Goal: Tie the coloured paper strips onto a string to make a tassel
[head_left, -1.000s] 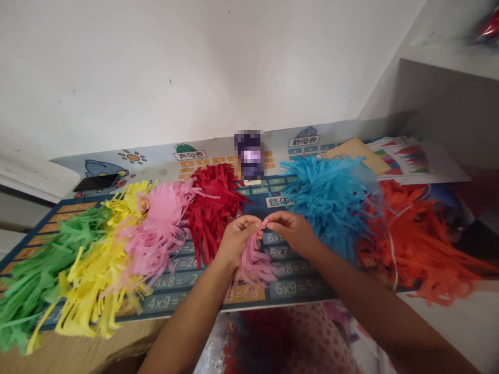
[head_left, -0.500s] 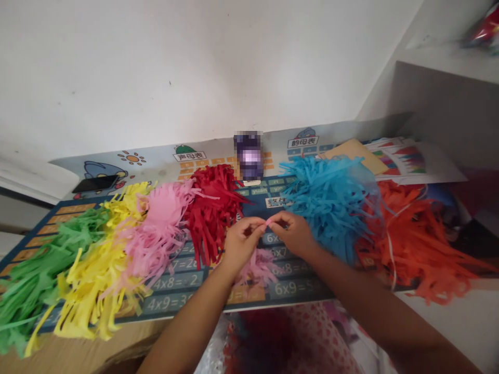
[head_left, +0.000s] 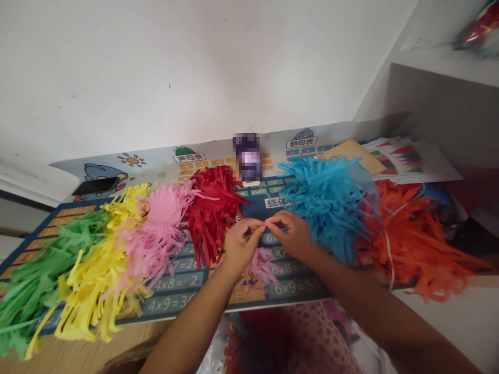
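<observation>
My left hand (head_left: 245, 241) and my right hand (head_left: 290, 234) meet over the middle of the desk. Both are closed in a pinch, thumb against forefinger, on the top of a pink tissue paper tassel (head_left: 262, 267). Only a tiny pink bit shows at the touching fingertips; the fringe spreads below, between my wrists, partly hidden by my left hand. Left of my hands is a pile of red fringed tissue paper (head_left: 212, 213), with a larger pink pile (head_left: 166, 223) beyond it. Blue fringed paper (head_left: 331, 202) lies close to my right hand.
Yellow (head_left: 97, 291) and green (head_left: 58, 265) fringed piles cover the desk's left end, orange fringe (head_left: 421, 239) its right. A dark phone (head_left: 95, 185) lies back left; a blurred-out device (head_left: 248, 158) stands against the wall. Papers (head_left: 409, 161) and a tan envelope (head_left: 353, 156) sit back right.
My view has shifted very slightly. Both hands hold the same pinch at nearly the same spot, and the piles stay where they were.
</observation>
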`<state>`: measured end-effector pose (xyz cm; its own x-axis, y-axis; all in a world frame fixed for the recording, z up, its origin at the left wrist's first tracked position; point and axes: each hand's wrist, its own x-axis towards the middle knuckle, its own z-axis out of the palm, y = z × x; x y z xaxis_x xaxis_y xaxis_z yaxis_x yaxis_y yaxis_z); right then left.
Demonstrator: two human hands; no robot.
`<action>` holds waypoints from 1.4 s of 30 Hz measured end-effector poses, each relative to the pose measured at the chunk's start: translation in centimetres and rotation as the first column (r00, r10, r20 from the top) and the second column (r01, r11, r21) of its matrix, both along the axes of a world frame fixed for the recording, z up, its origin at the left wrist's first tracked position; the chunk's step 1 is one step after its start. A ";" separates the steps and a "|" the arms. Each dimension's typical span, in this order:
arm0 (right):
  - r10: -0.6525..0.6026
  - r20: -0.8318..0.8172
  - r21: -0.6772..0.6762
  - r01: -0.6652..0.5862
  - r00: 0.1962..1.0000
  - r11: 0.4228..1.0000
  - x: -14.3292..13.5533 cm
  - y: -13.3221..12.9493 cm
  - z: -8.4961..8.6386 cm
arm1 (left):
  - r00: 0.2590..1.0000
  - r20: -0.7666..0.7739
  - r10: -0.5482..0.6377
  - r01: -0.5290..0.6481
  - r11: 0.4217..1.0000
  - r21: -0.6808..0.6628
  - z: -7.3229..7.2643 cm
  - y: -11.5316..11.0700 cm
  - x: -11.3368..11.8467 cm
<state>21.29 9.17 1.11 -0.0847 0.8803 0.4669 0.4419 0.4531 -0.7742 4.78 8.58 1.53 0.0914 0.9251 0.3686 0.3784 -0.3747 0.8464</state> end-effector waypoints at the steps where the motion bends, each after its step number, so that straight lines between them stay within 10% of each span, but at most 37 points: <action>1: 0.002 0.003 0.004 -0.002 1.000 1.000 0.0 0.0 0.0 | 1.000 0.004 0.008 -0.008 1.000 -0.022 0.0 0.0 0.0; 20: 0.000 0.063 0.034 -0.002 0.998 0.999 0.0 -0.2 -0.1 | 0.998 -0.056 0.003 -0.005 0.999 -0.038 -0.4 -0.1 -0.2; 28: 0.121 -0.067 -0.084 -0.126 0.990 0.988 0.4 0.0 0.8 | 0.982 0.145 -0.118 0.134 0.986 -0.100 -0.2 0.1 -0.2; 42: 0.082 -0.058 0.029 -0.081 0.995 0.996 0.4 -0.3 0.6 | 0.988 -0.094 -0.122 0.138 0.970 0.199 0.1 0.0 -0.2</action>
<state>21.70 8.85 1.74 -0.1274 0.8586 0.4966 0.3567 0.5068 -0.7848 4.62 8.63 1.63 0.2433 0.8090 0.5352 0.3791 -0.5871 0.7152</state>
